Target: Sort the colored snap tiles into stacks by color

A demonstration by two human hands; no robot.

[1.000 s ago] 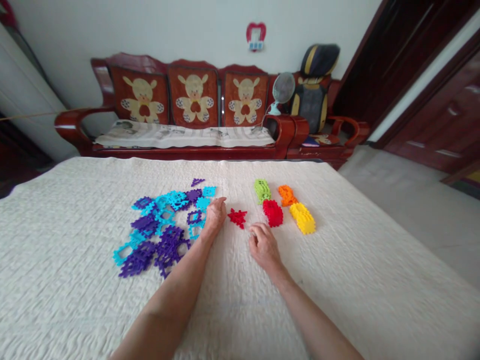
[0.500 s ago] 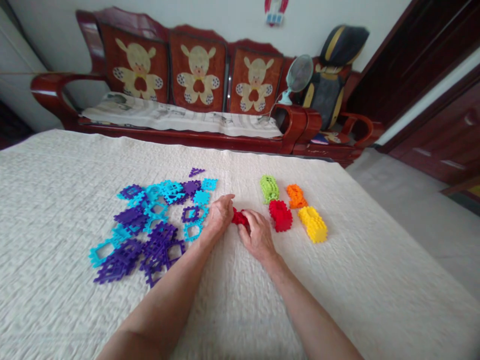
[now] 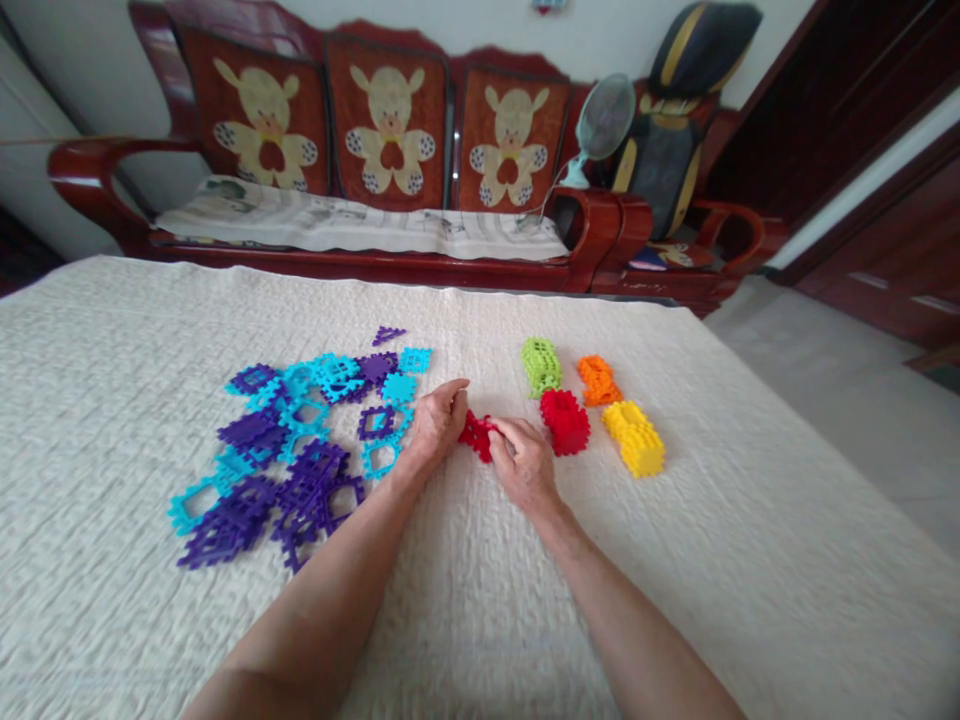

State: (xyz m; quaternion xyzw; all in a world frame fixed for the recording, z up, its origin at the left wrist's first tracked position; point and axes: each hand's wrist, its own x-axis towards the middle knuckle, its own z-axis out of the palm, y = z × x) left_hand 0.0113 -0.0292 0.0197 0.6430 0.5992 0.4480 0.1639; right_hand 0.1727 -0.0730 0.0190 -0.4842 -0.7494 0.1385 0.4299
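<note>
Small red toothed plastic pieces (image 3: 477, 433) sit between my two hands on the cream quilted cloth (image 3: 480, 600). My left hand (image 3: 437, 422) has its fingers curled against their left side. My right hand (image 3: 525, 460) pinches them from the right. Just right of my hands stands a red stack (image 3: 565, 421) of the same pieces, with a green stack (image 3: 541, 365), an orange stack (image 3: 598, 380) and a yellow stack (image 3: 636, 438) around it. A loose heap of cyan and purple pieces (image 3: 289, 450) lies left of my left hand.
A dark red wooden bench (image 3: 360, 150) with bear-print cushions stands behind the covered surface. On it at the right are a small fan (image 3: 604, 105) and a dark backpack (image 3: 675, 100). Dark wooden doors (image 3: 862, 150) are at the far right.
Both hands have closed in on the red pieces, which lay free between them a second ago. The camera has tilted down and nearer.
</note>
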